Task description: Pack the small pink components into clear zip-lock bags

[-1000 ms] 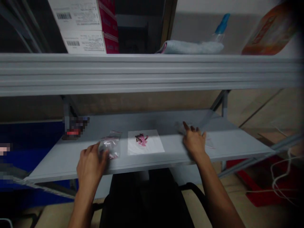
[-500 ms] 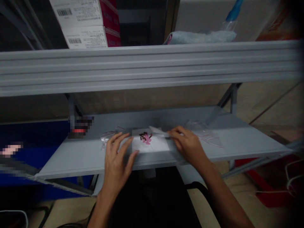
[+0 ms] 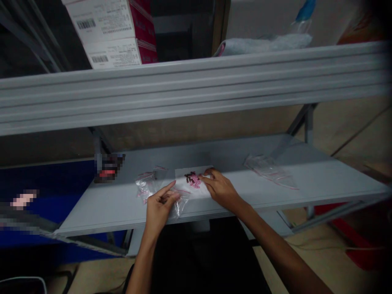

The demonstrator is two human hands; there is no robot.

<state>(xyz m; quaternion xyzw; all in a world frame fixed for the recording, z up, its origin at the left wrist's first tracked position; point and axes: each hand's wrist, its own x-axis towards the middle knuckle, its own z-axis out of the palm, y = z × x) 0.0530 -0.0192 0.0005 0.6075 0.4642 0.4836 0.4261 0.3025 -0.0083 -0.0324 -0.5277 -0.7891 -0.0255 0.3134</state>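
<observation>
On a grey shelf point(image 3: 263, 196) lies a white sheet point(image 3: 190, 183) with a small heap of pink and dark pieces point(image 3: 192, 179). My right hand point(image 3: 219, 188) rests at the sheet's right edge, fingertips pinched together right beside the heap. My left hand point(image 3: 159, 206) is closed on an empty clear zip bag point(image 3: 179, 202) near the shelf's front edge, forefinger pointing out. Just left of it lies a filled clear bag with pink pieces point(image 3: 146, 184).
Several empty clear bags point(image 3: 269, 171) lie to the right on the shelf. A thick grey upper shelf point(image 3: 196, 92) overhangs, carrying white and red boxes point(image 3: 113, 32), a cloth and a spray bottle point(image 3: 294, 28). A blue surface is at left, red items and cables on the floor at right.
My right hand came from the bag pile on the right to the heap on the sheet. My left hand left the filled bag and now grips an empty bag at the front edge.
</observation>
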